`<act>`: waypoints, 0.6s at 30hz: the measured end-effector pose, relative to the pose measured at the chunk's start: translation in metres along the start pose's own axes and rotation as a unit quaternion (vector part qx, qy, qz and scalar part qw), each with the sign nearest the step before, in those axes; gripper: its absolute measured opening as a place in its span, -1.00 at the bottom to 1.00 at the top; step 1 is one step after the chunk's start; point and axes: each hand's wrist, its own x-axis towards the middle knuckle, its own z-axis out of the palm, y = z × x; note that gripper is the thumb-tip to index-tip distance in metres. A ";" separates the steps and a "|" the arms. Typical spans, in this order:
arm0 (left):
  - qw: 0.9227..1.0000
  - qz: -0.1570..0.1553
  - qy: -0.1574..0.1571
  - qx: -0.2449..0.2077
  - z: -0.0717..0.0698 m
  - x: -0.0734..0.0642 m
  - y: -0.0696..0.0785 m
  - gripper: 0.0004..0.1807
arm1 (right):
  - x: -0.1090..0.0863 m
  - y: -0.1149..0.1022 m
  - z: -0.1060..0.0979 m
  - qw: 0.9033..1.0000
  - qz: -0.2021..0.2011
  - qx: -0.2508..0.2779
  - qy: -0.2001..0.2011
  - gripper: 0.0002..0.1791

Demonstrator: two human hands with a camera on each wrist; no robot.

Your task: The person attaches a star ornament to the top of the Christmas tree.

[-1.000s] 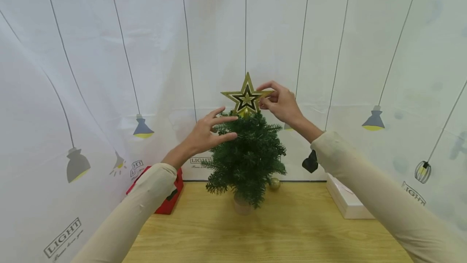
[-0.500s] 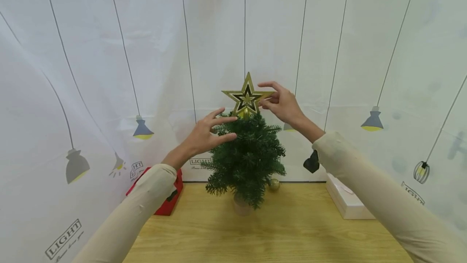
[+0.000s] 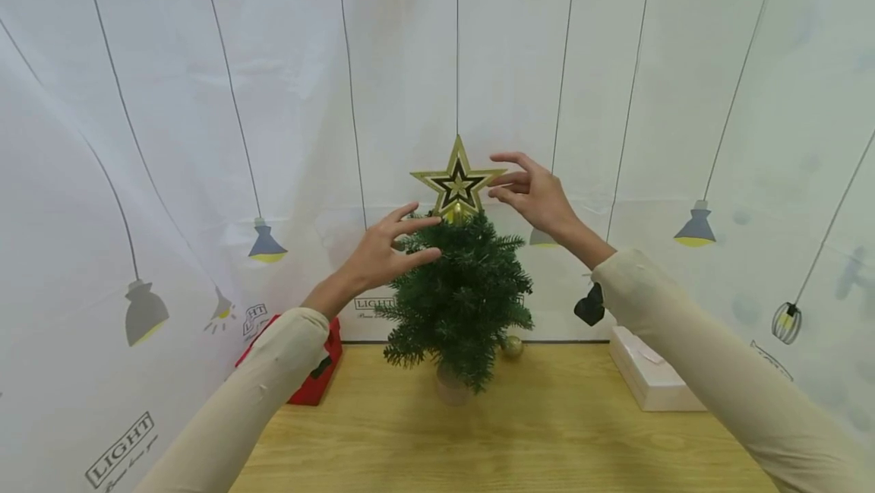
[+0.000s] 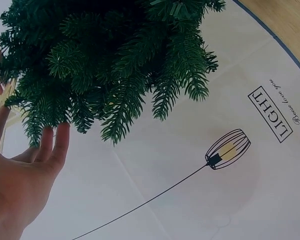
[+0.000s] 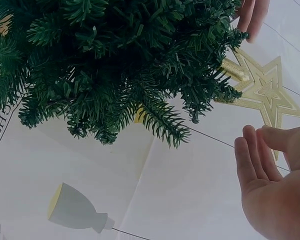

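A gold five-pointed star (image 3: 459,185) stands upright on top of a small green artificial Christmas tree (image 3: 458,303). In the right wrist view the star (image 5: 270,92) shows its back and a glittery tube at its base among the needles. My right hand (image 3: 540,193) is at the star's right point, index finger lifted and the other fingers loosely extended. My left hand (image 3: 383,250) has its fingers spread beside the treetop, left of the star's base. In the left wrist view, fingertips of the left hand (image 4: 25,180) reach the branch ends.
The tree's pale base (image 3: 454,387) rests on a wooden table (image 3: 519,440). A gold ball ornament (image 3: 513,347) lies behind it. A red object (image 3: 317,387) stands at the left, partly behind the sleeve, and a white box (image 3: 656,379) at the right. A lamp-printed sheet (image 3: 403,98) hangs behind.
My right hand has drawn slightly right, its fingers loosening from the star's point, while the star stays on the treetop. The left hand has barely moved.
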 end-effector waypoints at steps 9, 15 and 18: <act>1.000 0.004 0.004 0.001 -0.003 -0.002 -0.001 -0.36 | -0.007 0.003 -0.008 0.999 -0.005 -0.031 0.004 -0.40; 1.000 0.007 0.013 -0.008 -0.007 -0.005 -0.003 -0.33 | -0.014 0.007 -0.014 0.999 -0.007 -0.048 0.011 -0.36; 1.000 0.003 0.016 -0.003 -0.009 -0.008 -0.004 -0.31 | -0.019 0.009 -0.019 0.998 -0.010 -0.056 0.009 -0.35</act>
